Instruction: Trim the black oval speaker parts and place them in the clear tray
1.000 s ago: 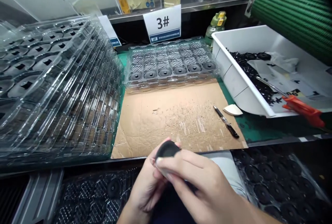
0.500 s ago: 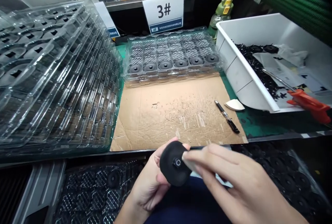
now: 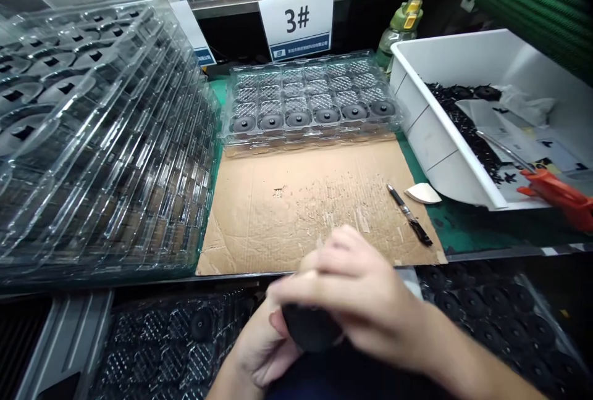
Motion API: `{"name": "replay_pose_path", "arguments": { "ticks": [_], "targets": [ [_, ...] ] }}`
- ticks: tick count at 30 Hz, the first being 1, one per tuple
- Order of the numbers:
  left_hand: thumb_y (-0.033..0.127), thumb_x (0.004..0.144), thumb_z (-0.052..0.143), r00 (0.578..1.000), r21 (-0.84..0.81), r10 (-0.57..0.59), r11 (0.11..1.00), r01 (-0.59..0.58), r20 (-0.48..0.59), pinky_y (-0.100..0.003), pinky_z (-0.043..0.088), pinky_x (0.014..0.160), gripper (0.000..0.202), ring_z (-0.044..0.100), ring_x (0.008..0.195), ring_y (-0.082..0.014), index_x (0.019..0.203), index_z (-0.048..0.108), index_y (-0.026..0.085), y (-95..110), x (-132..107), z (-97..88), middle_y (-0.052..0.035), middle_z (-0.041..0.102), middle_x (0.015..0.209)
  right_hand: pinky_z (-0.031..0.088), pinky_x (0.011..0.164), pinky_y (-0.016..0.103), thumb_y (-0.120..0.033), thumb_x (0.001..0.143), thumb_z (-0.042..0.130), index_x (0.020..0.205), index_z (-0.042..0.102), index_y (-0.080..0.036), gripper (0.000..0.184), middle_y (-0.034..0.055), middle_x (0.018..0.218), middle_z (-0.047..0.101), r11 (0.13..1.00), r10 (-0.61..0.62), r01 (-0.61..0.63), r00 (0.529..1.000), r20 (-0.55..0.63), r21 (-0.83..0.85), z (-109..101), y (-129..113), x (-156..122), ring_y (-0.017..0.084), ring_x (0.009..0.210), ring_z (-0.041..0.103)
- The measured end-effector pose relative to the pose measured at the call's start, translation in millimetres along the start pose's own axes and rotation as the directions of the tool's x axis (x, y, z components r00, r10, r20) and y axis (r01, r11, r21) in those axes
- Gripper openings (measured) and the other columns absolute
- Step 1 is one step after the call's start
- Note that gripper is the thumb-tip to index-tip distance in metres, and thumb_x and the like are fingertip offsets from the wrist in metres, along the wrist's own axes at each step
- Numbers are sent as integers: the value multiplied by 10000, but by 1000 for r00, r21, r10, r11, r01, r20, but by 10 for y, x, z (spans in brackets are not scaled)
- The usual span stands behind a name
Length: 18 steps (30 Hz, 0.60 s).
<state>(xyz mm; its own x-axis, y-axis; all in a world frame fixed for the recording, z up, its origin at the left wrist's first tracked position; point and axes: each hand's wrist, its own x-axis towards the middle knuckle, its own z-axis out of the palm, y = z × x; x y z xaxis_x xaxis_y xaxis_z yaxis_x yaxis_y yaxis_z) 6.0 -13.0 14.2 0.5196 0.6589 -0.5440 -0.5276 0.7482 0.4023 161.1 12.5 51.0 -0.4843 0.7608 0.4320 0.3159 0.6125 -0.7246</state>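
Closest to me, at the bottom of the view, my left hand (image 3: pixel 259 344) cups a black round part (image 3: pixel 311 333) from below, its fingers curled up against the part's near side. My right hand (image 3: pixel 364 301) lies over the top of the same part, fingers together and bent down across its upper edge, so I see only a dark sliver of it between the two hands. The right hand is blurred, and I cannot tell how firmly it presses. The part sits just below the bench's front edge, above my lap. Under the hands, a dark tray (image 3: pixel 185 338) on the left holds one black disc in a pocket, and another dark tray (image 3: pixel 491 320) on the right is full of black discs. Past the bench edge lies a scored cardboard sheet (image 3: pixel 287 202), with a slim knife (image 3: pixel 410 222) at its right edge and a small white wedge (image 3: pixel 422 193) just beside the knife. To the left rises a tall stack of clear trays (image 3: pixel 92 141). Behind the cardboard sits a clear blister tray (image 3: pixel 310 88), with its front row filled with black discs. To the right stands a white bin (image 3: pixel 417 128) of black scraps, with a red-handled tool (image 3: pixel 556 193) resting on its rim. Farthest back are a "3#" sign (image 3: pixel 301 20) and a green bottle (image 3: pixel 402 23).
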Motion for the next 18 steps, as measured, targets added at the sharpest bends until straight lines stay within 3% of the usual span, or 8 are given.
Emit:
{"name": "replay_pose_path", "arguments": {
  "ticks": [2,4,6,10,13,18],
  "targets": [
    [284,546,836,996,-64,-20,998,25,89,-258,557,714,471,670,877,-217,981,702,164,31,-4,-33,-43,704,970,420,700,261,-110,921,423,1072,648,-207,288,23,889,636,975,211,-206,976,-53,80,-36,167,-42,139,798,541],
    [232,578,822,985,-128,-24,991,46,172,-265,571,745,495,666,945,-226,1051,676,219,71,-9,-69,-28,672,1120,463,702,247,-120,898,457,1080,642,-246,288,19,909,635,897,436,-427,898,-67,114,-40,380,-132,141,831,579],
    [237,591,815,975,-165,-12,985,50,220,-272,576,775,522,658,988,-240,1089,658,233,104,-11,-103,-27,652,1183,500,698,267,-170,885,479,1059,650,-264,261,15,908,647,829,556,-551,831,-27,95,41,598,-269,156,827,611],
    [327,593,800,968,-202,18,979,35,251,-293,577,811,564,638,1039,-275,1124,642,223,119,-6,-166,-49,628,1243,531,736,367,-199,876,424,1074,649,-208,300,70,912,631,784,618,-621,782,-82,-7,416,901,-606,208,836,626],
    [369,621,767,977,-203,30,979,14,213,-297,579,805,545,631,1050,-288,1130,637,224,109,-3,-208,-61,627,1247,505,816,454,-227,889,378,1204,581,-174,379,154,1147,526,749,632,-657,748,-202,-90,671,934,-796,270,996,576],
    [349,642,755,987,-212,78,976,-48,137,-281,567,819,487,638,1043,-262,1100,652,223,98,6,-226,-64,672,1173,465,874,517,-247,849,448,1213,588,-179,396,172,1268,444,734,611,-657,749,-255,-173,800,910,-834,339,1096,513]
  ]
}}
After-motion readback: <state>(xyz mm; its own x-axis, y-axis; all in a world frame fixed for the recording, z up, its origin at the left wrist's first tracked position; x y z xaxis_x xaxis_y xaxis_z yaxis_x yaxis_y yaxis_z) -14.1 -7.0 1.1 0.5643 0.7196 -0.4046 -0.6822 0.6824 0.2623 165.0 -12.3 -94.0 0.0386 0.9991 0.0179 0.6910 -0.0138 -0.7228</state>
